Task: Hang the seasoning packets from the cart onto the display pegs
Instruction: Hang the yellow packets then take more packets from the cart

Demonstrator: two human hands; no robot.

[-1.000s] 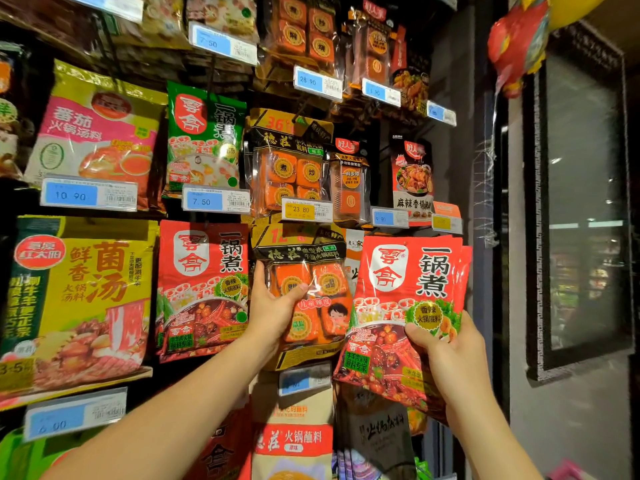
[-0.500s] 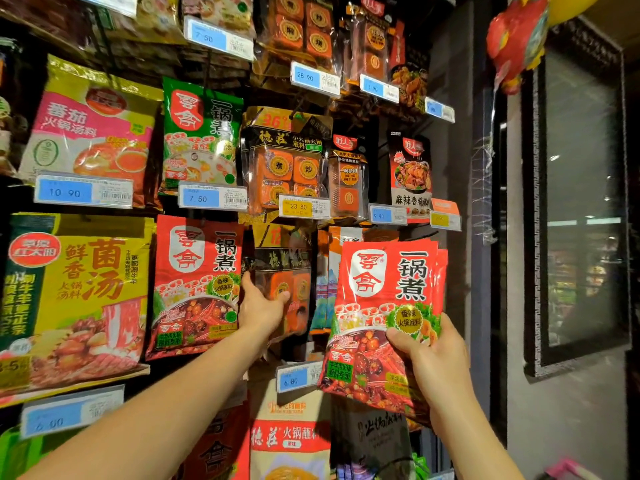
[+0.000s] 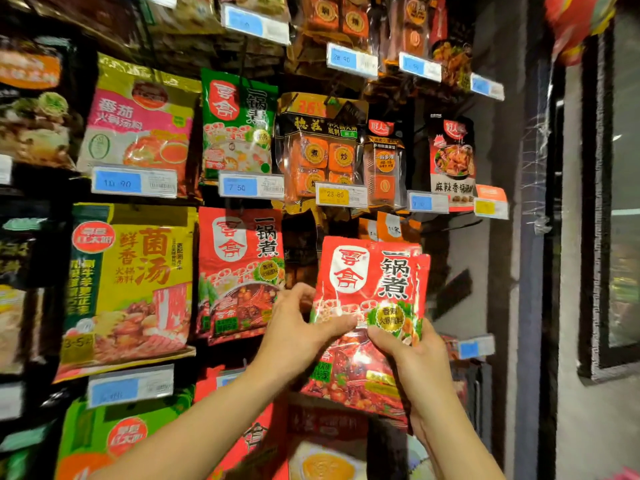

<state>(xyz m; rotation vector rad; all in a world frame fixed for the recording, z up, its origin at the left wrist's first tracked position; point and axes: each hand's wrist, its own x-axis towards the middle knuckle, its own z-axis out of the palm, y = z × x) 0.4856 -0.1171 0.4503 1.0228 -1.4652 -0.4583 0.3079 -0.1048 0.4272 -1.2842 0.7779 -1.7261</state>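
1. The right hand point(image 3: 412, 362) gripped the red packets point(image 3: 374, 282) at their lower right part, with the thumb pressed on the front and the other fingers hidden behind.
2. The left hand point(image 3: 294, 327) pinched the same packets at the left edge, about at the middle height; its thumb lay on the front and almost touched the right thumb, and the fingers were curled at the edge.
3. The red packets were a small stack (several edges showed at the right side). Both hands held it upright, a little tilted, in front of the display.
4. Just to the left of the stack hung a red packet point(image 3: 239, 271) with the same print, already on the display.
5. Further left hung a big yellow packet point(image 3: 131, 282), close beside the hanging red one.
6. Above the stack was a yellow price tag point(image 3: 341, 195), and above this tag hung a black and orange packet point(image 3: 318, 147).
7. In the upper row to the left hung a green packet point(image 3: 239, 123) with a blue price tag point(image 3: 251, 187) under it, and next to it a pink packet point(image 3: 142, 126).
8. To the upper right of the stack a thin dark peg point(image 3: 453, 226) stuck out (I could not tell whether something hung on it).
9. Behind the peg stood a dark wall point(image 3: 498, 168), at the right end of the display.
10. The picture was a little blurred, so small print on the tags was not readable.
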